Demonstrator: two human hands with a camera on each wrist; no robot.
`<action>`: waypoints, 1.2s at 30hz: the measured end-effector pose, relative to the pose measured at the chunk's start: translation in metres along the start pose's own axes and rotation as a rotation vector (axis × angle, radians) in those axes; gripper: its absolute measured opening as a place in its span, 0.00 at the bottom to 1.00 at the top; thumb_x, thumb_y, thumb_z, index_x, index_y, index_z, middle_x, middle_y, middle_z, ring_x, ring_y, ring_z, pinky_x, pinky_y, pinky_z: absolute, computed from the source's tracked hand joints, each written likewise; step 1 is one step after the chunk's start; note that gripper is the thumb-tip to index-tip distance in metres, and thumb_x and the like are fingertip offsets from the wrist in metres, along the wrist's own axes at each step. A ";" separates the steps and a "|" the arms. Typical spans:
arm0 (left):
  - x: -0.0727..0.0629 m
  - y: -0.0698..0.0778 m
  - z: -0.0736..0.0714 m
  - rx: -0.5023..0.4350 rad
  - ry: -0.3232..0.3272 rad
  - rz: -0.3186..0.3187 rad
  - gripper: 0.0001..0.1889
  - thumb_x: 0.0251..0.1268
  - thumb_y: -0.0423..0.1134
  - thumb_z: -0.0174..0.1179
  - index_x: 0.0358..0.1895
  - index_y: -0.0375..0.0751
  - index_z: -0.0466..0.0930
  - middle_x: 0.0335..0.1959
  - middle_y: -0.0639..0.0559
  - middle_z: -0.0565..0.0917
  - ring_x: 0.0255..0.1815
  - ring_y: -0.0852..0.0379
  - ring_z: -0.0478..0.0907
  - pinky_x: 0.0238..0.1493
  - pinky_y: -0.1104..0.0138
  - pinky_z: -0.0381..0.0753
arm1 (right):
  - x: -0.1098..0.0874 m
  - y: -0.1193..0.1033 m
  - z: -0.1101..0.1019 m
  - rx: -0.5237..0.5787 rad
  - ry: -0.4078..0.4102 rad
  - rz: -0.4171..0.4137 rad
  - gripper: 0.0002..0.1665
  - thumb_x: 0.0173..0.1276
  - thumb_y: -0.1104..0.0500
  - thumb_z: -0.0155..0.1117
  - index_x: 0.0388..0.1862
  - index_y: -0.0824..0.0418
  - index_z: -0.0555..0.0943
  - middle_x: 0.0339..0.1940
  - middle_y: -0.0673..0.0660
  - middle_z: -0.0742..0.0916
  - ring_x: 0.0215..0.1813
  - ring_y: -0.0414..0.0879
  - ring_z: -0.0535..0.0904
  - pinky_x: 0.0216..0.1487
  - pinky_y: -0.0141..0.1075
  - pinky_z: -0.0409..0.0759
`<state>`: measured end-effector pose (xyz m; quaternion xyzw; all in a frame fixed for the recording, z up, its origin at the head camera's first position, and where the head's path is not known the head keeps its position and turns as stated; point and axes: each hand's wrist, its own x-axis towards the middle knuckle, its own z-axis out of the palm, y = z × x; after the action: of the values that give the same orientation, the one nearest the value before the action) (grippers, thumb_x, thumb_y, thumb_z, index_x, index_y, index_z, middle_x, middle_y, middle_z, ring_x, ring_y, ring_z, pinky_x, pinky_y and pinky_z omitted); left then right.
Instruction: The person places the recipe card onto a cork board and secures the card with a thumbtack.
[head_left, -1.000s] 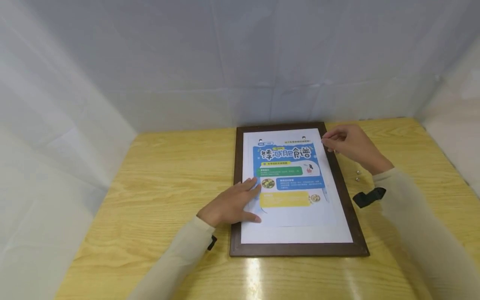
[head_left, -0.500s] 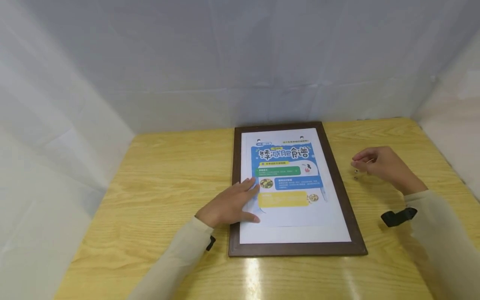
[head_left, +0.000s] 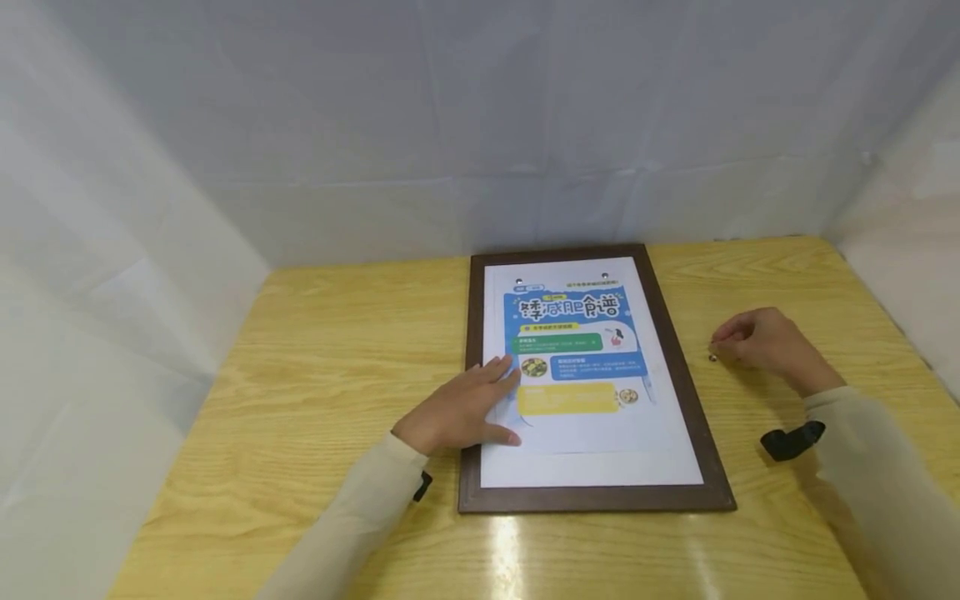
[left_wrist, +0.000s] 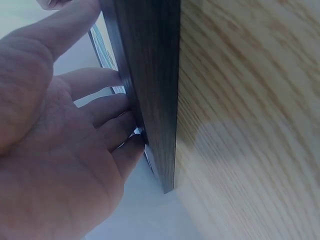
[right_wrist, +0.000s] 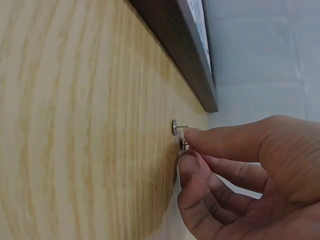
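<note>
In the head view my left hand (head_left: 465, 407) rests with fingers spread on the left side of a brown-framed board (head_left: 597, 498), over the edge of a printed poster (head_left: 577, 367). Its fingers lie across the frame's edge in the left wrist view. To the right of the board, my right hand (head_left: 768, 346) is low over the table. Between its thumb and index fingertip is a thumbtack (right_wrist: 184, 145), mostly hidden by the fingers. A second thumbtack (right_wrist: 175, 127) lies on its head beside the thumb, pin up. Two tacks, left (head_left: 519, 282) and right (head_left: 605, 276), sit at the poster's top.
The wooden table (head_left: 322, 367) extends on both sides of the board. A pale sheet wall (head_left: 495, 125) stands behind it, with more sheeting at left and right. A black strap (head_left: 792, 440) is on the right wrist.
My right hand has moved from the board's upper right edge down and right to the loose tacks, its fingertips now around one. The left hand stays in place.
</note>
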<state>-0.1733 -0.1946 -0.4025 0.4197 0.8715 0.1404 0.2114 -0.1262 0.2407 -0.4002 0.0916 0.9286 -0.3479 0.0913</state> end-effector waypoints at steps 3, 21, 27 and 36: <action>0.000 -0.001 0.000 -0.007 0.004 0.015 0.48 0.65 0.55 0.67 0.80 0.34 0.53 0.82 0.39 0.47 0.83 0.45 0.43 0.81 0.55 0.44 | 0.001 0.001 0.001 0.007 -0.012 -0.004 0.18 0.70 0.59 0.67 0.49 0.74 0.83 0.37 0.58 0.88 0.36 0.45 0.81 0.33 0.34 0.84; 0.001 -0.002 0.001 0.012 -0.002 0.009 0.49 0.65 0.56 0.67 0.80 0.34 0.52 0.82 0.40 0.47 0.83 0.46 0.43 0.82 0.57 0.43 | -0.006 -0.017 0.006 -0.104 0.132 -0.100 0.13 0.69 0.56 0.70 0.42 0.66 0.89 0.40 0.62 0.90 0.42 0.54 0.83 0.39 0.39 0.79; 0.001 -0.002 0.000 0.014 0.001 0.006 0.49 0.65 0.56 0.67 0.80 0.35 0.52 0.82 0.40 0.46 0.83 0.46 0.42 0.81 0.56 0.43 | -0.013 -0.052 0.020 -0.078 0.165 -0.176 0.09 0.68 0.61 0.70 0.40 0.67 0.89 0.37 0.60 0.89 0.34 0.49 0.81 0.33 0.38 0.79; 0.002 -0.002 0.000 0.020 0.000 0.007 0.49 0.66 0.57 0.66 0.80 0.35 0.52 0.83 0.41 0.46 0.83 0.47 0.42 0.82 0.56 0.43 | -0.017 -0.091 0.055 -0.067 0.084 -0.253 0.06 0.67 0.64 0.71 0.39 0.65 0.88 0.34 0.58 0.86 0.35 0.51 0.77 0.31 0.36 0.79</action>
<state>-0.1755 -0.1942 -0.4042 0.4246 0.8715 0.1326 0.2066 -0.1256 0.1351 -0.3797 -0.0149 0.9468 -0.3213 0.0110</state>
